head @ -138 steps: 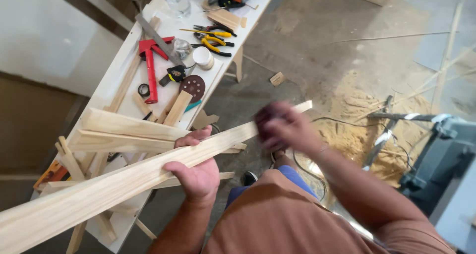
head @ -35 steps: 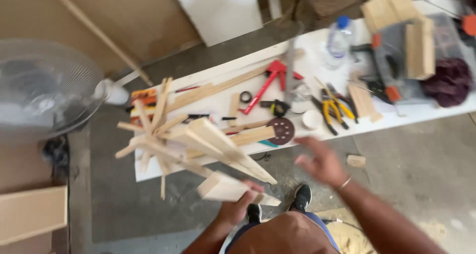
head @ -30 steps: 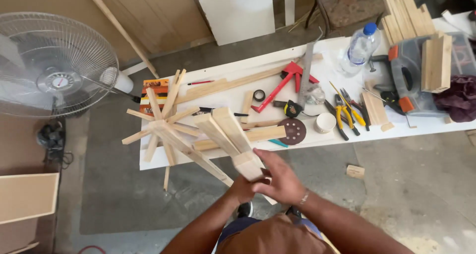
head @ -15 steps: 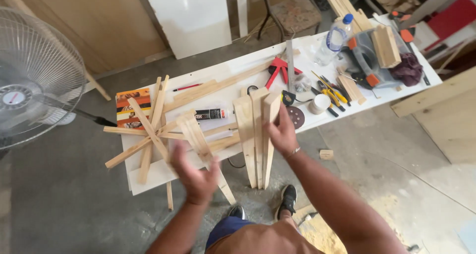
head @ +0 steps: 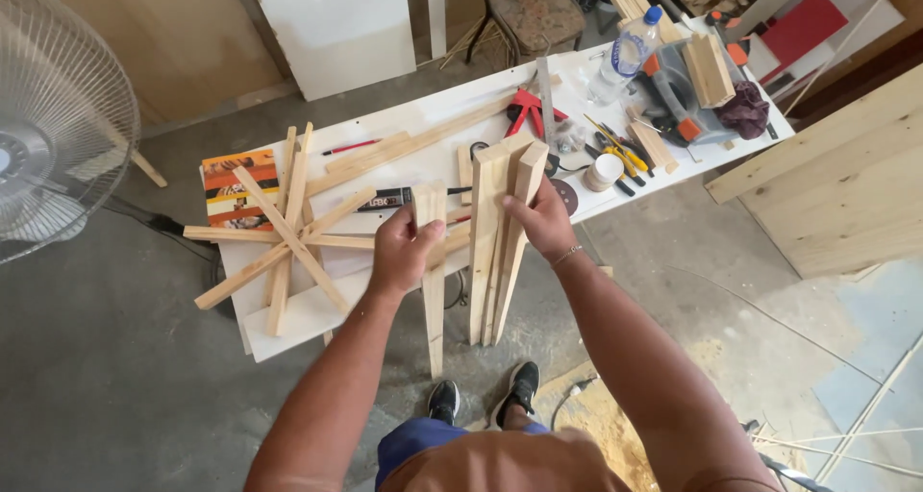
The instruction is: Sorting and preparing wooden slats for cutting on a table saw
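My left hand [head: 407, 248] grips a single pale wooden slat [head: 432, 300] that stands upright at the table's front edge, its lower end reaching toward the floor. My right hand [head: 541, 219] holds a bundle of wooden slats [head: 495, 242], also upright, just to the right of the single one. Both sets lean against the white worktable [head: 317, 309]. A loose pile of crossed slats [head: 285, 228] lies on the table's left part.
On the table lie a striped orange block [head: 237, 186], a dark tube [head: 385, 200], red clamp [head: 525, 113], yellow pliers [head: 620, 150], tape roll [head: 605, 171], plastic bottle [head: 624, 55] and a power tool [head: 678, 93]. A fan [head: 53, 108] stands left, plywood panels [head: 836, 170] right. My shoes [head: 481, 401] are below.
The slats were laid flat across my hands a second ago; now they stand upright at the table edge. My left hand has closed on one slat apart from the bundle.
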